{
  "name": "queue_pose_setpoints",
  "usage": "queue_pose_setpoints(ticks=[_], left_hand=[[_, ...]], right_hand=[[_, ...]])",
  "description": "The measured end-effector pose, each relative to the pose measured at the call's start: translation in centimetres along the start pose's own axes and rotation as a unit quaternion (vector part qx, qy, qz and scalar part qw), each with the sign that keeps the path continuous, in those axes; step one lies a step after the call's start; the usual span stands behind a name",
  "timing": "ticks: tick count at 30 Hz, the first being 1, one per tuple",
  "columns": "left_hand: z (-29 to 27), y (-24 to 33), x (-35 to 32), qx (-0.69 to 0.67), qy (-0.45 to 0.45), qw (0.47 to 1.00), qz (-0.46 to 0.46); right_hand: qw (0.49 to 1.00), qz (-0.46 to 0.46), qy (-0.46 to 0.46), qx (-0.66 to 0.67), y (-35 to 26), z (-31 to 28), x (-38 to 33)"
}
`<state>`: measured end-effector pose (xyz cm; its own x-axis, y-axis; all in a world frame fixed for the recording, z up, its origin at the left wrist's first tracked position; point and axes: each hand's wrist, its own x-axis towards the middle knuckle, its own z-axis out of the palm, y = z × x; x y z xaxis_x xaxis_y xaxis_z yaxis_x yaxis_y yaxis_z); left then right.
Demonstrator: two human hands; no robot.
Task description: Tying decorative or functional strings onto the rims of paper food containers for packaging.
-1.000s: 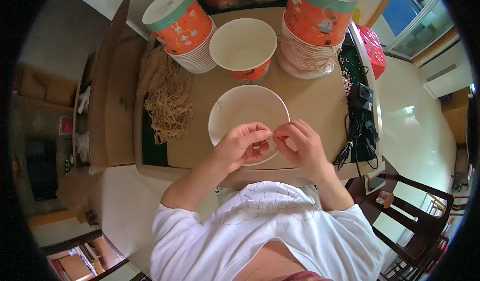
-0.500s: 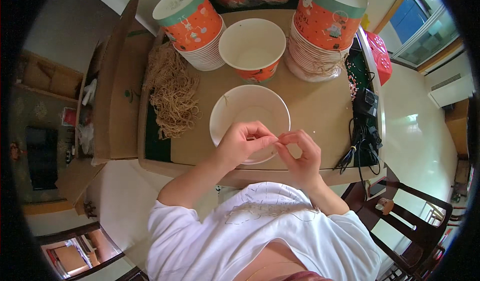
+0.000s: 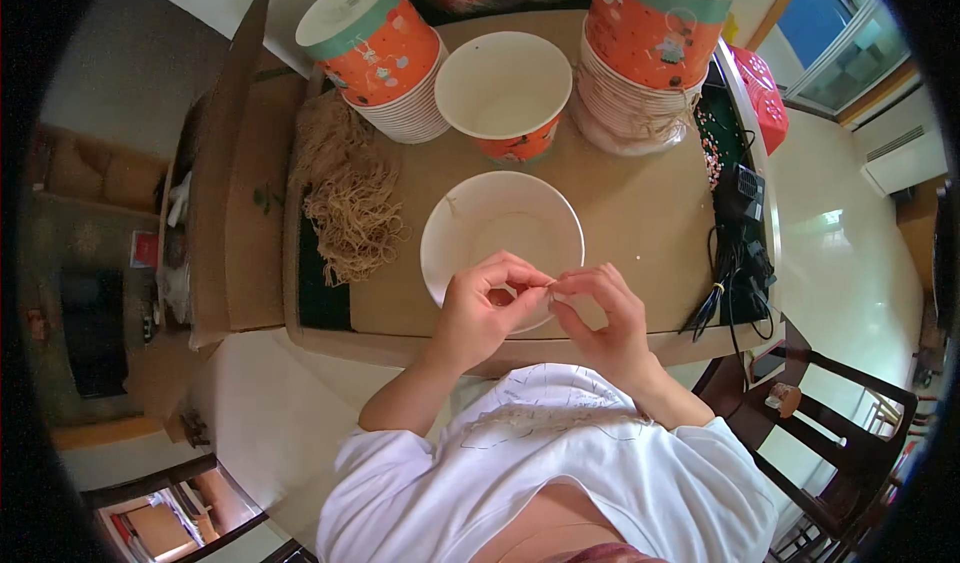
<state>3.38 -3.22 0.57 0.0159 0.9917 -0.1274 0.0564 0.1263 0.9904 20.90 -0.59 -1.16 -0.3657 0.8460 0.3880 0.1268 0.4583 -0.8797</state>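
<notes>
Pinched at the fingertips, my left hand (image 3: 482, 308) and right hand (image 3: 608, 321) meet over the white bowl (image 3: 500, 225) near the table's (image 3: 345, 339) front edge; I can't tell around what.

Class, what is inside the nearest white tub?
Inside the white tub, a thin tan strand shows at far left. The left hand and right hand hide part of its near side; anything there is unseen.

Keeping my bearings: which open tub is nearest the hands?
The near white tub, partly hidden by the left hand and right hand; the other open tub, showing orange sides, stands farther back.
</notes>
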Motion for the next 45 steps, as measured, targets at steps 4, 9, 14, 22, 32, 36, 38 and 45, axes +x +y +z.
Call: queue_pose_setpoints(ticks=[4,9,14,22,32,36,38,45], left_hand=[[0.1,-0.3,-0.1,0.01,0.01,1.0,0.013],[0.1,-0.1,-0.5,0.017,0.016,1.0,0.012],[0.2,0.4,-1.0,-0.033,0.034,0.997,-0.069],[0.4,0.1,-1.2,0.012,0.023,1.0,-0.006],[0.9,1.2,-1.9,0.032,0.063,0.997,-0.004],[0.9,1.2,-1.9,0.063,0.051,0.997,-0.002],[1.0,1.3,-2.0,0.084,0.054,0.995,0.011],[0.3,0.7,-1.2,0.131,0.029,0.991,-0.002]], right_hand=[[0.992,0.094,0.048,0.066,-0.1,0.2,-0.2],[0.999,-0.007,0.029,-0.019,0.3,0.1,0.6],[1.0,-0.003,0.017,0.0,0.5,0.0,0.7],[1.0,-0.008,0.011,-0.01,0.5,0.1,0.8],[0.999,-0.01,0.001,-0.034,0.3,0.0,0.8],[0.999,-0.013,0.004,-0.043,0.2,0.2,0.8],[0.998,-0.022,0.01,-0.052,0.2,0.3,0.7],[0.999,-0.024,0.012,-0.047,0.4,0.2,0.7]])
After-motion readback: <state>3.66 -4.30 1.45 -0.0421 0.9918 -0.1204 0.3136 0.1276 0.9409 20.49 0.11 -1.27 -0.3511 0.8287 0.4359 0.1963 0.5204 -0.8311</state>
